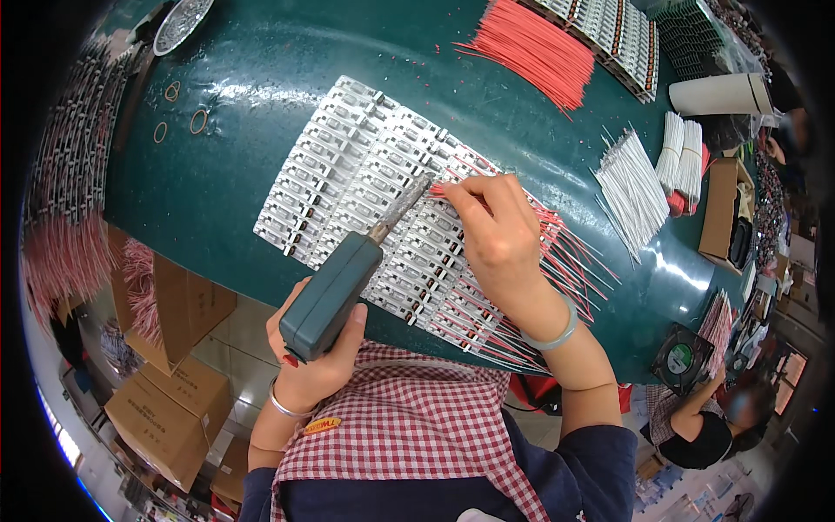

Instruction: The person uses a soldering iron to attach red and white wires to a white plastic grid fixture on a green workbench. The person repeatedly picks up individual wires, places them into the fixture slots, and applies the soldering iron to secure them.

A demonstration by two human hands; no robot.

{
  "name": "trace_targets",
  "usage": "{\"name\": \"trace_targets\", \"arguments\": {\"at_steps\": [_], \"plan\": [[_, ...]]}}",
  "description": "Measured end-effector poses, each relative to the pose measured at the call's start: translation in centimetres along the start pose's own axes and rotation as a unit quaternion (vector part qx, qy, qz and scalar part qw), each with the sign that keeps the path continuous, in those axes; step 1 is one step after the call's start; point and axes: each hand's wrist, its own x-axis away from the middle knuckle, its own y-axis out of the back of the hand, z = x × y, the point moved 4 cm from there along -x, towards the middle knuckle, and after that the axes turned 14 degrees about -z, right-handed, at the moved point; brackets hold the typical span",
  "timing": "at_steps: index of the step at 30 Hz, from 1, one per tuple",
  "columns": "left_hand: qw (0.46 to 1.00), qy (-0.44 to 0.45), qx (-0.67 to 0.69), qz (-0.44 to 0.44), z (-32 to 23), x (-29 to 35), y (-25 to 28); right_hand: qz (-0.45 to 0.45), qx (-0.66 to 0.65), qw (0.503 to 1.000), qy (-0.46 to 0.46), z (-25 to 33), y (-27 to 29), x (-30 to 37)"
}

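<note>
My left hand [323, 370] is wrapped round a dark green soldering gun [332, 291]. Its metal tip points up and right, ending close beside the fingertips of my right hand [503, 228]. Those fingers pinch a short red wire end [437, 190] over the rows of white plastic parts [352, 165]. The parts lie side by side as a slanted sheet, with small metal contacts in them. Along the right-hand rows, red and white wires [565, 248] stick out to the right, partly under my right wrist.
Beyond lie a pile of red wires [531, 56], a pile of white wires [633, 187] and bundled white wires [680, 155]. Rubber bands [199, 122] and a metal dish [180, 24] are far left. A small black fan [681, 358] stands right, near another person [709, 426]. Cardboard boxes [170, 422] stand lower left.
</note>
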Motion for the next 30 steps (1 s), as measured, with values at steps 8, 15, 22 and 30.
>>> {"name": "trace_targets", "arguments": {"at_steps": [8, 15, 22, 30], "plan": [[1.000, -0.002, -0.001, 0.007, -0.5, -0.5, -0.4, -0.004, 0.010, 1.000, -0.008, 0.2, -0.1, -0.3], [1.000, -0.004, -0.013, 0.004, 0.0, -0.3, -0.2, 0.004, 0.018, 1.000, -0.010, 0.2, -0.2, -0.3], [0.999, -0.002, -0.012, -0.036, 1.3, 0.9, 0.7, -0.001, 0.026, 1.000, -0.009, 0.4, -0.2, -0.2], [0.999, -0.014, 0.012, -0.044, 1.0, 1.1, 0.6, -0.012, 0.021, 1.000, 0.005, 0.3, -0.2, 0.0]]}}
